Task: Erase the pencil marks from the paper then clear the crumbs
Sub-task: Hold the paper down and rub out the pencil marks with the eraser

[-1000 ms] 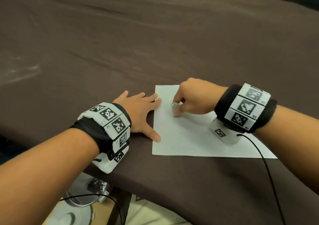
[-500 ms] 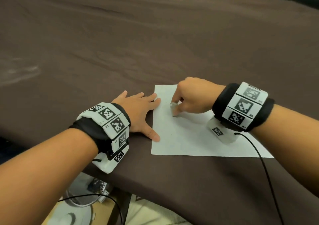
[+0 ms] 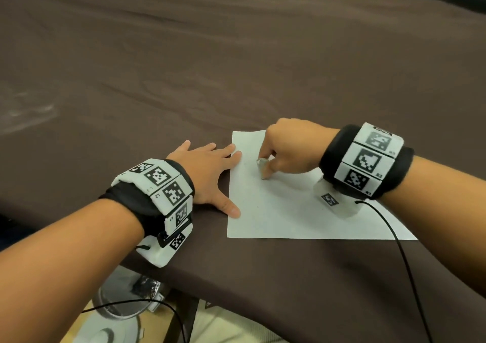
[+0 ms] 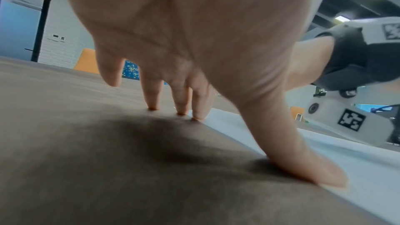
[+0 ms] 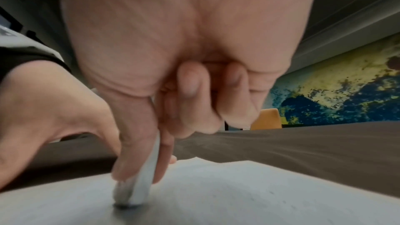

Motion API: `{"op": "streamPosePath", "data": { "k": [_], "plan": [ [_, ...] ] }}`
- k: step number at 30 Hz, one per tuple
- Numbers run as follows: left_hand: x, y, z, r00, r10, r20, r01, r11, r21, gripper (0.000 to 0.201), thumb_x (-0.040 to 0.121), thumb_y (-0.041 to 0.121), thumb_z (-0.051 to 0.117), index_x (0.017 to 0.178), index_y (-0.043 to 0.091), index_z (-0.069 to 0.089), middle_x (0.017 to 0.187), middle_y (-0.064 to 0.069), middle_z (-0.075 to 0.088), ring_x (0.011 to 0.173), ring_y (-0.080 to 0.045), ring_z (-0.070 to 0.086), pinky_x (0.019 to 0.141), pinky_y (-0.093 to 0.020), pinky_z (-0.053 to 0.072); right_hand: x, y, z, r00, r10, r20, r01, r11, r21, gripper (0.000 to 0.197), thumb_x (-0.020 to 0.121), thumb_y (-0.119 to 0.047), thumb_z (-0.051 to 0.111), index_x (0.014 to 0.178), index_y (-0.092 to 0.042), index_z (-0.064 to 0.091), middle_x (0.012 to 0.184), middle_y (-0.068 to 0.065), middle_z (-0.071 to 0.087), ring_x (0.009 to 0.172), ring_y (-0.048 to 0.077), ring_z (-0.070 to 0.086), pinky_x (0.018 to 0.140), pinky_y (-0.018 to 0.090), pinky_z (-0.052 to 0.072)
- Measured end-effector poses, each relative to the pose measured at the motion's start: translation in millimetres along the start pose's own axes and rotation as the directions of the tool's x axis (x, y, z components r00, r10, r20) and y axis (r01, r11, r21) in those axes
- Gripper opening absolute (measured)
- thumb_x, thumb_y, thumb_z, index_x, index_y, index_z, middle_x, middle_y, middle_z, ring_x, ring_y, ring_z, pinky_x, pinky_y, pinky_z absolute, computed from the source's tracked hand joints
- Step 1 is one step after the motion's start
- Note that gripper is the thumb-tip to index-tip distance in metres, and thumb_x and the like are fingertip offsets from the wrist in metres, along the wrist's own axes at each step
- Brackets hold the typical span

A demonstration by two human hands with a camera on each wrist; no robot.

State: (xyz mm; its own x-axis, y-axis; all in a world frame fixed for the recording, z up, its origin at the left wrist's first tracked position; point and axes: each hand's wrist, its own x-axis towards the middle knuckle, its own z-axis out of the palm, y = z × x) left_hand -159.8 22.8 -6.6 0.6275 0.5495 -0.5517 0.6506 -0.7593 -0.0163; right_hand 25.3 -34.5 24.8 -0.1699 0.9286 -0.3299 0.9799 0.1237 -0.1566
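A white sheet of paper [image 3: 284, 211] lies on the brown tablecloth near the table's front edge. My right hand [image 3: 265, 166] pinches a small white eraser [image 3: 261, 166] between thumb and fingers, with its grey tip pressed on the paper's upper left part. In the right wrist view the eraser [image 5: 142, 179] stands on end on the paper [image 5: 238, 199], over a faint grey smudge. My left hand [image 3: 210, 169] lies flat, fingers spread, with fingertips and thumb [image 4: 303, 160] holding down the paper's left edge. A few tiny dark specks dot the paper.
The brown cloth-covered table [image 3: 236, 66] stretches far ahead and to both sides. Its front edge runs just below the paper, with a fan base and a cable [image 3: 126, 306] on the floor beneath. A black cable [image 3: 405, 258] trails from my right wrist across the cloth.
The right hand with the eraser has shifted slightly back and forth over the same spot of the paper. The left hand has stayed in place on the paper's edge.
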Motion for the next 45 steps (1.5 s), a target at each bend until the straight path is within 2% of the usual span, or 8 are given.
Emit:
{"op": "streamPosePath", "data": {
  "k": [6,10,15,20,25,33,41,45],
  "plan": [
    [1.0,-0.5,1.6,1.000,0.004,0.000,-0.004,1.000,0.004,0.126,0.061,0.089,0.055,0.155,0.035,-0.008,0.162,0.019,-0.014,0.152,-0.016,-0.004,0.120,-0.057,-0.001,-29.9,-16.0,12.9,0.955,-0.132,0.265,0.131,0.991,0.023,0.019,0.089,-0.040,0.072,0.097,-0.026,0.080,0.050,-0.017,0.056,0.055,0.000,0.052,0.060,0.023,0.043],
    [0.6,-0.3,1.3,1.000,0.007,-0.009,-0.007,1.000,0.010,0.125,0.062,0.089,0.055,0.156,0.035,-0.008,0.162,0.019,-0.013,0.152,-0.017,-0.004,0.120,-0.057,0.000,-3.0,-8.7,3.2,0.993,-0.057,0.107,0.060,0.998,-0.024,0.013,0.086,-0.036,0.075,0.096,-0.030,0.081,0.064,-0.013,0.059,0.065,0.005,0.054,0.064,0.027,0.049],
    [-0.5,-1.3,1.2,1.000,0.006,-0.007,-0.006,1.000,0.000,0.125,0.062,0.089,0.055,0.155,0.036,-0.009,0.162,0.018,-0.013,0.152,-0.017,-0.004,0.119,-0.058,-0.001,36.5,1.1,-8.9,0.996,0.060,-0.063,-0.063,0.997,-0.049,0.017,0.090,-0.035,0.068,0.093,-0.025,0.080,0.089,0.001,0.072,0.083,0.027,0.065,0.071,0.037,0.057],
    [0.9,-2.2,4.6,1.000,0.007,-0.018,-0.007,1.000,-0.015,0.125,0.060,0.090,0.056,0.155,0.036,-0.006,0.162,0.020,-0.012,0.152,-0.017,-0.004,0.119,-0.057,-0.001,-1.3,-15.6,8.5,0.988,-0.143,0.066,0.145,0.989,-0.030,0.017,0.092,-0.037,0.065,0.096,-0.030,0.080,0.063,-0.012,0.054,0.063,0.008,0.050,0.066,0.029,0.042],
    [3.1,-1.4,2.8,1.000,0.017,-0.016,-0.016,1.000,0.014,0.127,0.059,0.091,0.054,0.155,0.035,-0.008,0.163,0.018,-0.012,0.152,-0.018,-0.002,0.119,-0.058,0.000,-32.7,-18.1,13.6,0.949,-0.195,0.249,0.202,0.979,-0.004,0.020,0.093,-0.042,0.066,0.100,-0.029,0.079,0.054,-0.015,0.056,0.057,0.008,0.051,0.066,0.030,0.049],
    [-1.9,0.4,0.5,1.000,-0.004,-0.009,0.004,1.000,-0.007,0.125,0.061,0.089,0.056,0.156,0.036,-0.007,0.162,0.020,-0.012,0.152,-0.016,-0.004,0.120,-0.057,0.000,20.8,-0.8,-6.4,0.999,-0.042,0.003,0.042,0.999,0.006,0.012,0.088,-0.036,0.076,0.097,-0.031,0.081,0.067,-0.017,0.056,0.070,0.009,0.055,0.062,0.028,0.045],
    [0.0,-0.5,2.3,1.000,0.009,-0.015,-0.009,1.000,0.014,0.125,0.061,0.090,0.055,0.155,0.036,-0.007,0.162,0.020,-0.013,0.152,-0.017,-0.003,0.120,-0.058,0.000,-45.5,-6.2,15.2,0.957,-0.133,0.258,0.131,0.991,0.024,0.015,0.090,-0.040,0.071,0.099,-0.030,0.079,0.055,-0.016,0.056,0.056,0.006,0.052,0.068,0.027,0.049],
    [-1.2,0.9,0.3,1.000,0.003,-0.004,-0.003,1.000,0.018,0.126,0.061,0.090,0.055,0.155,0.036,-0.008,0.162,0.020,-0.014,0.152,-0.017,-0.004,0.119,-0.057,-0.001,-28.5,-8.4,6.9,0.976,-0.099,0.196,0.113,0.991,-0.065,0.019,0.090,-0.043,0.071,0.102,-0.030,0.080,0.066,-0.013,0.058,0.064,0.007,0.053,0.072,0.032,0.054]
  ]
}}
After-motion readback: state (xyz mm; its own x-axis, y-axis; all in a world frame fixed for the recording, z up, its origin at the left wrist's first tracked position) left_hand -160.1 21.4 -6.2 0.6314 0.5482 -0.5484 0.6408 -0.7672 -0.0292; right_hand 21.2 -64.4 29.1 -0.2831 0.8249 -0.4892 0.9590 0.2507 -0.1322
